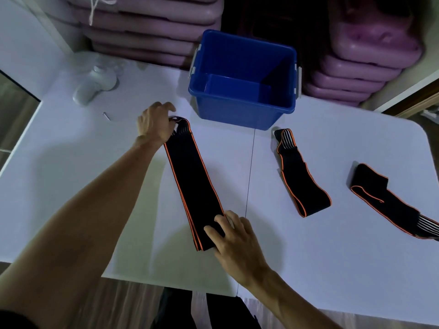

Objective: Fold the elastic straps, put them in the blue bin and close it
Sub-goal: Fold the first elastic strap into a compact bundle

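A white table [332, 257] carries 3 black elastic straps with orange edging and an open blue bin [244, 108].

The left hand [155, 123] reaches to the far end of the long strap [192, 184], fingers curled around that end where a striped section and a dark ring show; it grips the strap there. The right hand [234, 236] lies on the near end of the same strap, fingers spread and pressing flat on the fabric, thumb at the strap's right edge. This strap lies stretched in several stacked layers, running from just beside the bin's near left corner diagonally toward the table's near edge.

The middle strap [299, 179] lies to the right of the table's centre seam, loosely looped, its white-striped end pointing toward the bin. The third strap [384, 200] lies farther right, near the table's right edge, also loosely doubled, with its striped end running off the picture's right side. Neither is touched by a hand.

The bin stands at the far edge of the table with grey latches on both sides; its inside shows only blue walls and floor. A small white fan [95, 84] rests at the far left of the table, and stacks of pink plastic steps [152, 29] stand behind.
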The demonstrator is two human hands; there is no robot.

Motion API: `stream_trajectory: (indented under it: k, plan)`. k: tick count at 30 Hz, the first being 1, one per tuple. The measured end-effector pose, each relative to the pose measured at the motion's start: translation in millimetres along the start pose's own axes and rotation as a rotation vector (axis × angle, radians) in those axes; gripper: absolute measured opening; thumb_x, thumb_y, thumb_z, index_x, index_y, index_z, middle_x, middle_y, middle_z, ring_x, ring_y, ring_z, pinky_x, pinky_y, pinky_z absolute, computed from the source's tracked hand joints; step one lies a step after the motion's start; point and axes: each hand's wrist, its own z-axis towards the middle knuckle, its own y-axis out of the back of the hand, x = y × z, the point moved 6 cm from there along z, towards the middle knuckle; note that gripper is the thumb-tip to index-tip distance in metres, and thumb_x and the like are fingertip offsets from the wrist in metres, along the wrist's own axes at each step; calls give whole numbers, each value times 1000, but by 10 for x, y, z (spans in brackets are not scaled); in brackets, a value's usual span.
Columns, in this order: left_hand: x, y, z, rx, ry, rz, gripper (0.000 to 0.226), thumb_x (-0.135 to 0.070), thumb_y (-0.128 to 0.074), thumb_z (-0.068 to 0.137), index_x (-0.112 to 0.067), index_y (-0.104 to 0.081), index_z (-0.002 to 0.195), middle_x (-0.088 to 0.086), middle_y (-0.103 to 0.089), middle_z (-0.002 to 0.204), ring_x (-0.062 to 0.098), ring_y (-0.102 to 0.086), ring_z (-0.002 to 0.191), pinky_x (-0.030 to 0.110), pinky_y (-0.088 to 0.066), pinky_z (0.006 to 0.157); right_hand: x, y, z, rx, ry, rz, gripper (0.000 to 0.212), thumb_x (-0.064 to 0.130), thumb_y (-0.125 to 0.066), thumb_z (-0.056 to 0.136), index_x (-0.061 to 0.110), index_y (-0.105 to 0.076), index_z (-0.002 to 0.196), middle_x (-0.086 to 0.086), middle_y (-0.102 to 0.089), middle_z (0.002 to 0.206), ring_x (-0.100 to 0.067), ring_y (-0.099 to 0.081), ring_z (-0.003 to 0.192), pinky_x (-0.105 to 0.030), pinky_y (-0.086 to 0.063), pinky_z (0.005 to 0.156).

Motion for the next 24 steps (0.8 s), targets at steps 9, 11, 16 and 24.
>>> stream_trajectory:
  k: [9,11,16,24]
  plan:
    - [61,-8,77,142,140,-130,38,-10,-61,77,-22,-64,113,10,-58,121,34,-60,106,39,-49,88,8,-20,-19,-45,-24,-15,49,1,-69,63,21,-62,108,-4,-62,108,-28,-60,101,-36,-50,76]
    - [46,-14,70,175,75,-66,40,-15,-66,79,-23,-61,118,11,-54,124,34,-59,107,43,-49,90,12,-20,-15,-50,-31,-19,49,1,-67,66,21,-60,110,-5,-62,113,-29,-58,106,-37,-50,77]
    - [70,31,89,64,74,-122,15,-26,-65,87,-19,-71,99,11,-71,99,35,-66,88,40,-54,75,60,-39,-12,-45,34,-30,43,0,-46,75,20,-60,110,-4,-61,111,-30,-60,105,-38,-51,76]
    - [138,114,-969,-38,227,-308,37,-19,-60,88,-7,-52,122,21,-48,120,36,-52,106,36,-42,89,-35,-48,-89,77,115,282,51,30,-63,89,23,-47,137,-7,-46,137,-25,-44,130,-37,-47,100]
